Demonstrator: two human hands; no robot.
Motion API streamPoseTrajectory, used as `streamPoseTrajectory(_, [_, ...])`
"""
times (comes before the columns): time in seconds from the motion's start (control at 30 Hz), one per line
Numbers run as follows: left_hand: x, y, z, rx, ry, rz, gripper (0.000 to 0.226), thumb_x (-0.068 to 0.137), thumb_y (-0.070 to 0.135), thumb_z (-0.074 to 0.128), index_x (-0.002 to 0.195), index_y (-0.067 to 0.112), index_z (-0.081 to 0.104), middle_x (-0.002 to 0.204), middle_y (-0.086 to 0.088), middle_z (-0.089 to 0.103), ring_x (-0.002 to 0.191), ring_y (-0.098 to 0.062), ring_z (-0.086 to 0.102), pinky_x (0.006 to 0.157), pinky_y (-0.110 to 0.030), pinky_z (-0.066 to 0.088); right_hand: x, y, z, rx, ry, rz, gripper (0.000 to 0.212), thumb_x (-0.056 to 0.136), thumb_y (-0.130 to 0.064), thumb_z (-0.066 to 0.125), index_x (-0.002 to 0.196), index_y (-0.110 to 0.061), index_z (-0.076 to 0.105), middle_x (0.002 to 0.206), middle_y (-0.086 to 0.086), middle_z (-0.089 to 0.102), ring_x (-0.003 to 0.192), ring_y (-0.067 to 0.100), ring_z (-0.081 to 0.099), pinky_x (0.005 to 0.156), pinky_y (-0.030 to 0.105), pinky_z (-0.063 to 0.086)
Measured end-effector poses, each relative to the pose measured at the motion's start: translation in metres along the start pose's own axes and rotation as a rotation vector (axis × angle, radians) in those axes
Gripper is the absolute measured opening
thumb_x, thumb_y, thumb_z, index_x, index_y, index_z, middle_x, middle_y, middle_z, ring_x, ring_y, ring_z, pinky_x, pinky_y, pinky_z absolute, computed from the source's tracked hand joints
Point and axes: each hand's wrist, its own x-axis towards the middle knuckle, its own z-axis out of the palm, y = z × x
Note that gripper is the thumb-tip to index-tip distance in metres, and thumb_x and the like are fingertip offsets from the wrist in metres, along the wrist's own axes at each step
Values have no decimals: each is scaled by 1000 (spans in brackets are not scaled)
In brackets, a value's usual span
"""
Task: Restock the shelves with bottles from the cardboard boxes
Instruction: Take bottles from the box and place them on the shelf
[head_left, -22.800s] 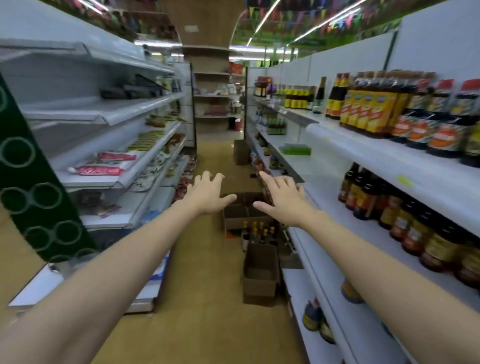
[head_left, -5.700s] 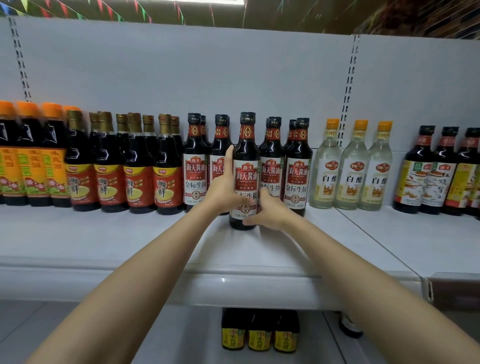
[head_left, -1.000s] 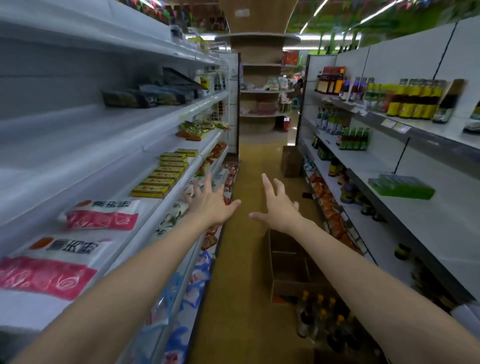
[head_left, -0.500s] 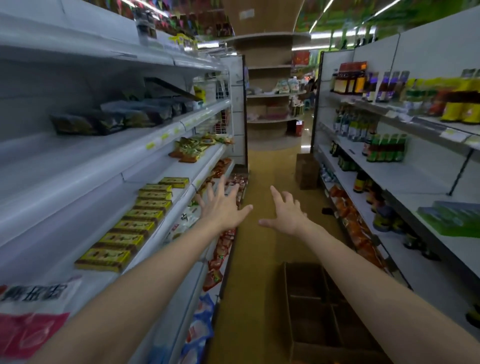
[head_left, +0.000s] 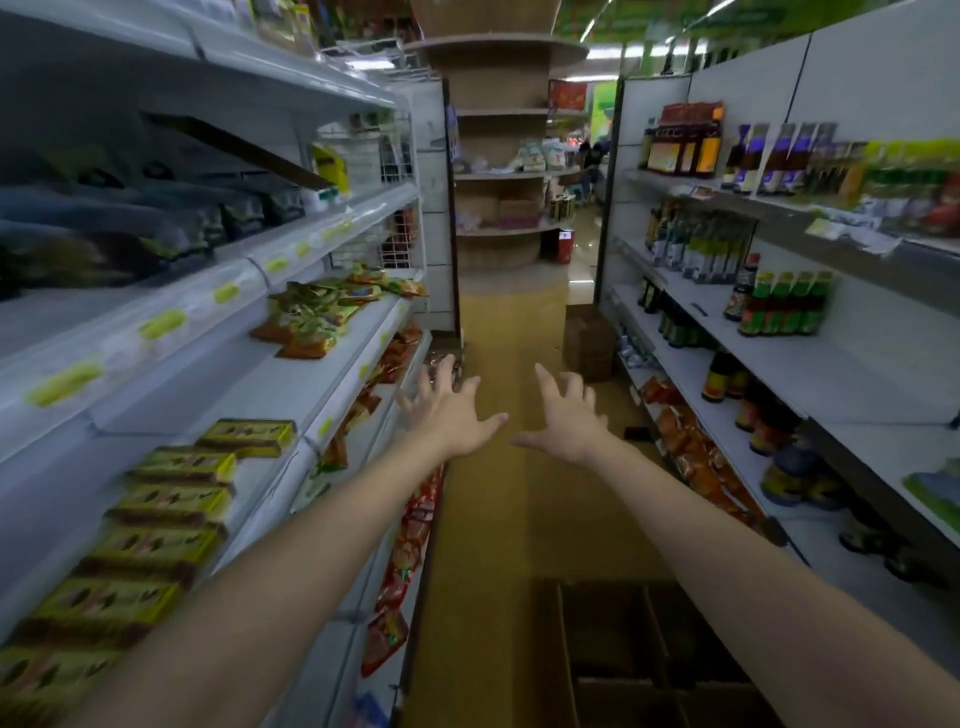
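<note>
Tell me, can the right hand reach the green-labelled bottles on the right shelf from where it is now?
Probably not yet. The right hand is open, stretched along the aisle, and the green-labelled bottles stand further down and to its side. Nothing blocks them; the person likely needs to step closer.

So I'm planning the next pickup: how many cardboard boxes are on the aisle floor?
2. An open cardboard box lies at the bottom of the view below the right arm; a closed cardboard box stands farther down against the right-hand shelving. Others may be out of frame.

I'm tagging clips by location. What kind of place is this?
Most likely a grocery store aisle: white shelving with yellow price tags, bottled sauces on the right, snack packets on the left, and an open cardboard box on the floor.
</note>
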Motion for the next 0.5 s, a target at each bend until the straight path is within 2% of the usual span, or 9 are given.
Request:
streamPoseTrajectory(0.13, [93, -6, -3, -15, -9, 44, 76, 87, 66, 43, 149, 29, 21, 159, -3, -6, 144, -36, -5, 114, -59, 4, 85, -6, -2, 5, 42, 39, 100, 84, -44, 68, 153, -29, -4, 156, 9, 3, 143, 34, 9, 112, 55, 20])
streamPoseTrajectory(0.33, [215, 17, 11, -49, 9, 151, 88, 87, 64, 48, 152, 23, 5, 158, -7, 3, 144, -35, 1, 114, -58, 14, 193, 20, -8, 4, 89, 93, 96, 86, -45, 66, 153, -27, 0, 156, 7, 4, 142, 33, 9, 111, 57, 24])
streamPoseTrajectory(0.5, [316, 53, 28, -3, -8, 197, 84, 89, 63, 45, 152, 23, 7, 158, -11, 1, 145, -37, 0, 114, -61, 7, 283, 60, -20, -17, 126, 122, 100, 87, -45, 64, 151, -31, -12, 157, 9, 5, 143, 35, 10, 112, 58, 20])
